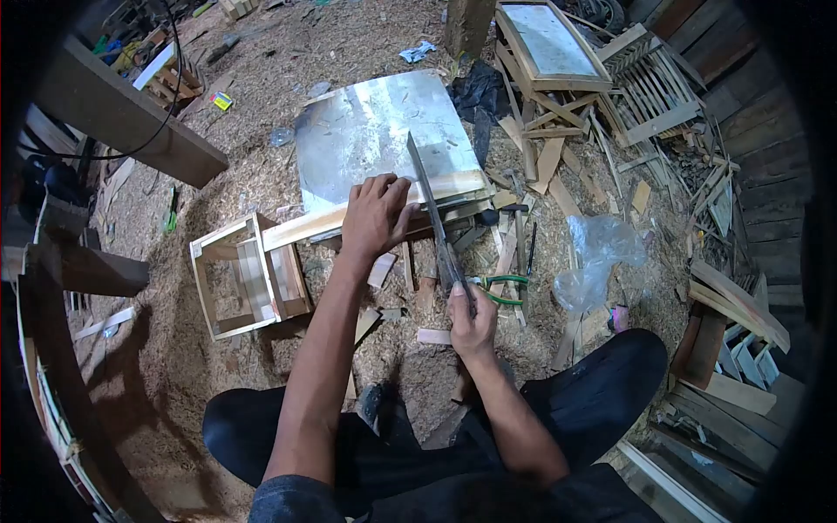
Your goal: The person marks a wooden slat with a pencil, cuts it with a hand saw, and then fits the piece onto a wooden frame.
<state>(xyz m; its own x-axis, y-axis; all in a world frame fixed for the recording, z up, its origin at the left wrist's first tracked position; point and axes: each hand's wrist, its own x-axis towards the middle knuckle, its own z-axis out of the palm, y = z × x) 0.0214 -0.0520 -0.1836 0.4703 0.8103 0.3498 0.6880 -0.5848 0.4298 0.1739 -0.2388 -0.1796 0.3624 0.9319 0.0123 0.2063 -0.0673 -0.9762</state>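
My right hand (473, 321) is closed around the handle of a handsaw (429, 193), whose dark narrow blade points up and away and crosses a pale wooden strip (305, 227). The blade appears to touch the strip's edge, though the exact contact is hard to see. With fingers curled over it, my left hand (377, 209) grips the strip just left of the blade. The strip lies along the near edge of a scuffed, whitish flat board (349, 131). Its left end reaches a small open wooden frame box (253, 288).
Pliers with green handles (506, 289) and a hammer (514, 209) lie right of the saw. Crumpled clear plastic (597, 261) sits farther right. Wooden frames (558, 44) are stacked at the back right. A post (131, 113) rises at left. Wood shavings and offcuts cover the ground.
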